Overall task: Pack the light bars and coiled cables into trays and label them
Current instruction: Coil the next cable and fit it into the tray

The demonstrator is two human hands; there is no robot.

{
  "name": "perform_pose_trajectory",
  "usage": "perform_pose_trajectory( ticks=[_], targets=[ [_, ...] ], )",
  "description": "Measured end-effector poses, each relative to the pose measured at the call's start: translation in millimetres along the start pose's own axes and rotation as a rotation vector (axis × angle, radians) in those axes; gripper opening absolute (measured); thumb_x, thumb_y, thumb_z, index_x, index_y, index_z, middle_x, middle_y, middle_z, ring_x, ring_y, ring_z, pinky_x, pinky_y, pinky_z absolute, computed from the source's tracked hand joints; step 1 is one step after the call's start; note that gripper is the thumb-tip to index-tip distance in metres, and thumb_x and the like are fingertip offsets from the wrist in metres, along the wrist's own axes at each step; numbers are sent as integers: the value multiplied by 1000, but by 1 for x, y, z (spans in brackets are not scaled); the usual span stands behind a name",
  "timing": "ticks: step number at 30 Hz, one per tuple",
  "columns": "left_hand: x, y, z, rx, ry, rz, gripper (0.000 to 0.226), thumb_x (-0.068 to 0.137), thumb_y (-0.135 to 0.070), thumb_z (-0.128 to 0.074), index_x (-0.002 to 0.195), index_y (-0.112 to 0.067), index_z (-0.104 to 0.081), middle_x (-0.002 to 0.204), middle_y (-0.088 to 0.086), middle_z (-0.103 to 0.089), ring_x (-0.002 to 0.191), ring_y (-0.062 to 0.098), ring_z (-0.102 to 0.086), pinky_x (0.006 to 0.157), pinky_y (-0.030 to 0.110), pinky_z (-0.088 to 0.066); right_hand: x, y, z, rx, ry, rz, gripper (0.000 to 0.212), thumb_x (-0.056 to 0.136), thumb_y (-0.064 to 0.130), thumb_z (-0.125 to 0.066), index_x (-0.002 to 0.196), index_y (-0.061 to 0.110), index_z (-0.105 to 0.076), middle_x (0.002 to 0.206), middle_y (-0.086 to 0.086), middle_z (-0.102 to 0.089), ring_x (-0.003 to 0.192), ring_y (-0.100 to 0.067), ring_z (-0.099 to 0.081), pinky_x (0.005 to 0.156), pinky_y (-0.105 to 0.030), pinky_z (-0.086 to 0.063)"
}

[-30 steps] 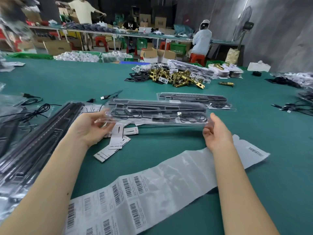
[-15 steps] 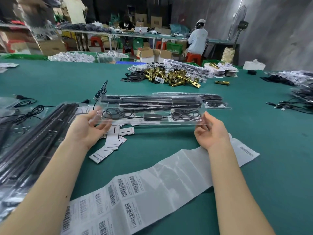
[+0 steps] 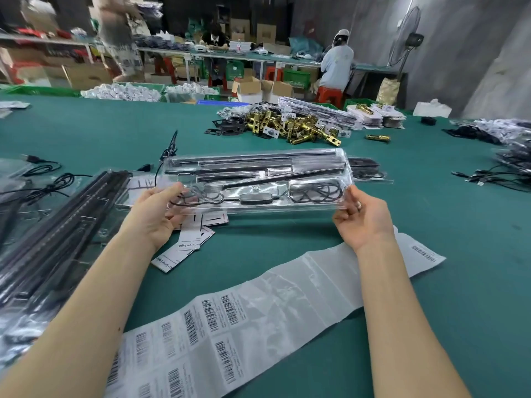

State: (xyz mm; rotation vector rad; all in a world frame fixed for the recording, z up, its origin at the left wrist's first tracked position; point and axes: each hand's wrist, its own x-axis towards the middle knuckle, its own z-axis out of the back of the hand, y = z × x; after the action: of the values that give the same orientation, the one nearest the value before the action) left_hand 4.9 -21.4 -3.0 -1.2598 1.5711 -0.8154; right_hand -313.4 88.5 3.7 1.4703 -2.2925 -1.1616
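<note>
Closest to me, a long strip of barcode labels [image 3: 230, 334] is lying across the green surface [image 3: 287, 242], running from near left to far right. Above it I am holding the clear tray [image 3: 258, 182] in the air with both hands, its long axis going left to right, tilted so the open face is looking toward me. My left hand [image 3: 156, 214] is gripping the left end, with the fingers [image 3: 172, 188] curled on the rim. My right hand [image 3: 363, 216] is pinching the right end. Inside the tray the light bars [image 3: 247, 163] are lying along its length in the far part, and a coiled cable [image 3: 316, 191] is sitting in the near right compartment. Under the tray some white cards [image 3: 186, 242] are lying. At my left a stack of packed trays [image 3: 51, 225] is pointing away from me. Farther away, a pile of brass parts [image 3: 298, 127] is resting on the surface.
</note>
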Motion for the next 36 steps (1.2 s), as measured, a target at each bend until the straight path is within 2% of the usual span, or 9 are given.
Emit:
perform_pose_trajectory(
  ticks=[2,6,10,12,16,23,26,30,36],
  targets=[
    [1,0,2,-13,4,-3,53,95,-20,-65,142,-6,-45,100,8,-73,69,12,-74,57,27,-60,-1,1,0,-21,0,15,9,98,9,-57,92,7,-64,62,4,-60,44,-5,-41,51,-19,-32],
    [5,1,4,-86,-15,-3,65,92,-14,-69,148,-18,-36,117,5,-60,81,15,-68,61,28,-57,-4,3,0,-48,13,24,13,96,12,-61,88,7,-70,64,0,-64,53,-10,-55,58,-22,-45],
    [8,3,6,-128,-3,-37,76,91,-14,-70,153,-24,-27,119,3,-54,91,18,-63,71,30,-56,-6,4,-3,-185,20,37,11,96,19,-65,89,13,-70,67,3,-62,64,-11,-53,58,-23,-48],
    [8,3,7,-130,3,-55,68,92,-15,-70,149,-23,-34,120,3,-57,87,17,-63,70,30,-56,-5,6,-4,-288,-20,62,10,91,26,-73,87,17,-72,70,5,-62,66,-9,-50,57,-21,-46],
    [10,6,9,-105,37,-107,27,93,-16,-68,113,-24,-53,101,-1,-63,68,14,-64,55,27,-55,-7,6,-5,-234,-37,62,11,88,20,-76,96,15,-71,73,5,-61,64,-5,-50,56,-17,-43],
    [12,6,14,-124,36,-131,27,92,-17,-70,113,-23,-53,100,0,-66,71,14,-68,57,26,-57,-9,6,-8,-322,-9,108,12,94,21,-69,82,17,-68,68,4,-59,63,-8,-51,69,-24,-46],
    [11,4,14,-148,34,-127,37,91,-16,-71,121,-22,-51,106,0,-66,74,14,-70,65,29,-58,-9,7,-7,-318,-12,107,11,93,21,-71,83,16,-69,69,4,-60,65,-8,-51,69,-23,-46],
    [10,6,14,-137,40,-143,27,92,-16,-70,112,-24,-53,107,1,-66,74,14,-71,70,31,-57,-8,5,-7,-380,-35,138,8,94,19,-69,88,13,-70,68,4,-61,66,-9,-52,68,-23,-48],
    [4,3,12,-134,29,-141,32,91,-17,-71,117,-21,-52,110,3,-66,77,16,-71,72,31,-57,-4,5,-5,-299,7,133,9,88,18,-76,96,14,-73,68,5,-63,60,-6,-54,61,-19,-50]
  ],
)
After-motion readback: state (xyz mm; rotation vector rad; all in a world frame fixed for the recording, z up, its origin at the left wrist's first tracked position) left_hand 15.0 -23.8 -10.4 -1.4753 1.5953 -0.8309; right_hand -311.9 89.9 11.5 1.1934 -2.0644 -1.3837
